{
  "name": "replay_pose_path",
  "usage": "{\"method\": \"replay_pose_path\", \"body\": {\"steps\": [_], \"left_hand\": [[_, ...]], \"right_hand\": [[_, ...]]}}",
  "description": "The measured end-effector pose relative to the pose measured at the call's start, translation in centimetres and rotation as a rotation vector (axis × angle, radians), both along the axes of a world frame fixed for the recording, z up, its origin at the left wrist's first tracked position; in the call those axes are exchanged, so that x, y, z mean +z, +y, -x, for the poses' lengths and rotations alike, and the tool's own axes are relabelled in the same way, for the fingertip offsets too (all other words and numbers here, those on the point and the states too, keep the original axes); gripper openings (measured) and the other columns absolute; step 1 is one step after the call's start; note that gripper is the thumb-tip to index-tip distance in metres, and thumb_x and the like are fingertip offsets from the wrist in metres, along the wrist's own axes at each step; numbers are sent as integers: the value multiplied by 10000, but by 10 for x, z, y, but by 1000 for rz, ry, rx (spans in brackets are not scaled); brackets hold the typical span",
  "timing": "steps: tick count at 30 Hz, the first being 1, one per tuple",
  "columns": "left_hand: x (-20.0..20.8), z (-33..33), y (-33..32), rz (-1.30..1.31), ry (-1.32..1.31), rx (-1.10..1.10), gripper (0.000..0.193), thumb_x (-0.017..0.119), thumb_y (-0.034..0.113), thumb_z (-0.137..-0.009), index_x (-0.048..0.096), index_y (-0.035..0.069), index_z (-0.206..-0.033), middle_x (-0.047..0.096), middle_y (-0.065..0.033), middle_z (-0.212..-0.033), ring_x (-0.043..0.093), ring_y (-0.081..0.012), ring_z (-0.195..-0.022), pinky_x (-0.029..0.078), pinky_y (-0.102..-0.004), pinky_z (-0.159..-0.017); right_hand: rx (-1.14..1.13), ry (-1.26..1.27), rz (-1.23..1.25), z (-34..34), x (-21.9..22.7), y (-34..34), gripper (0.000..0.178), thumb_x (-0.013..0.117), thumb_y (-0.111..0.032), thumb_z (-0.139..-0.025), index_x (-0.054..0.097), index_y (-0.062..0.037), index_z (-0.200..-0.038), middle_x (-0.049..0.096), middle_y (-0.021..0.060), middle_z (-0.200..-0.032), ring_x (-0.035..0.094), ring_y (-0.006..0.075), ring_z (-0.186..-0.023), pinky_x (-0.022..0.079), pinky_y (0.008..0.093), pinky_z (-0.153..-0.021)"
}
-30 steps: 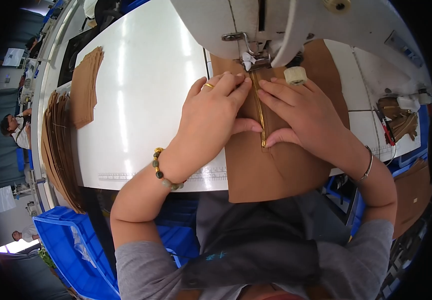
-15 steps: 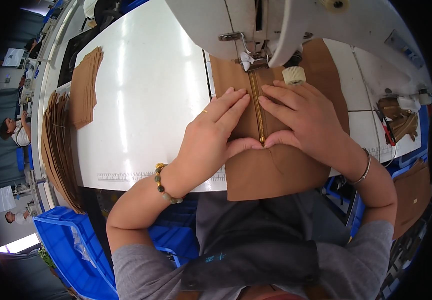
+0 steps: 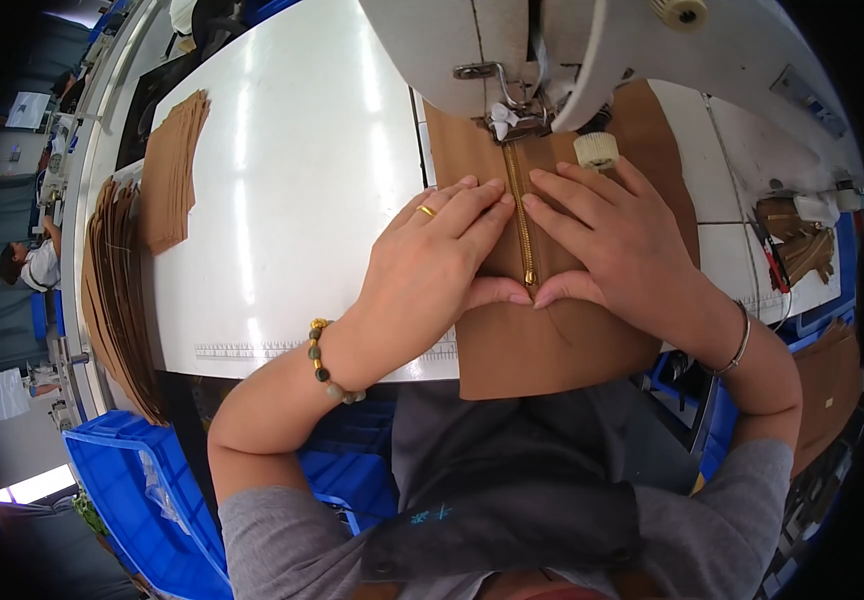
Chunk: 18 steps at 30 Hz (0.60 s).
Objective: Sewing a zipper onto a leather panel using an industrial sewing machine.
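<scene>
A brown fabric panel (image 3: 562, 350) lies under the presser foot (image 3: 517, 125) of a white sewing machine (image 3: 452, 60). A gold zipper (image 3: 524, 235) runs down its middle from the foot toward me, with the slider at the near end. My left hand (image 3: 442, 245) rests with stretched fingers on the cloth left of the zipper. Flat on the right side lies my right hand (image 3: 612, 230), its fingers apart. Both thumb tips meet just below the slider. Neither hand grips anything; they press the cloth down.
Stacks of brown fabric pieces (image 3: 117, 300) lie at the left table edge, with more pieces (image 3: 174, 175) behind. A ruler strip (image 3: 252, 352) marks the table's front edge. Red-handled snips (image 3: 775, 265) lie at right. A blue bin (image 3: 137, 480) stands lower left. A person (image 3: 37, 262) sits far left.
My thumbs have slid slightly toward me, from touching the slider to just below it. The fingers of both hands have shifted a little on the cloth.
</scene>
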<state>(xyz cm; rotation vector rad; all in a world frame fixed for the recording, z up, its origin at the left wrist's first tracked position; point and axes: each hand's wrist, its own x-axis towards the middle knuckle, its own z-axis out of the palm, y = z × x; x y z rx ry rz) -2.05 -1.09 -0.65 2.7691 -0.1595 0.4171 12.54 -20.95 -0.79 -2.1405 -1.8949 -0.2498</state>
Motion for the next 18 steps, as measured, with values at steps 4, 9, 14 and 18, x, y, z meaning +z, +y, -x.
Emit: {"method": "replay_pose_path", "body": {"steps": [4,9,14,18], "left_hand": [[-2,-9,7,-59,-28,11,782,857,482,-691,701,22,-1305,680,-101,-1362,643,-332,-1254,529,-413,-1041],[-2,-23,17,-78,-28,28,777,855,498,-698,709,35,-1305,669,-102,-1378,645,-325,-1246,530,-400,-1040],[-4,-29,22,-18,-2,39,766,861,490,-716,710,31,-1310,654,-112,-1396,652,-321,-1235,537,-392,-1043],[-9,-28,21,58,-20,52,748,871,466,-733,714,28,-1318,662,-123,-1401,636,-327,-1295,552,-402,-1046]], "right_hand": [[-2,-4,-5,-7,0,6,789,773,-582,-733,695,-41,-1302,660,106,-1338,584,280,-1309,411,515,-1159],[-13,12,13,-20,-3,17,758,773,-563,-742,694,-51,-1296,675,100,-1278,582,282,-1308,415,495,-1151],[-19,103,-74,-27,-7,21,716,774,-550,-751,706,-69,-1277,686,108,-1284,579,306,-1326,418,484,-1157],[-23,108,-76,-27,-7,21,695,775,-543,-759,712,-71,-1266,682,107,-1304,579,317,-1328,419,487,-1162]]}}
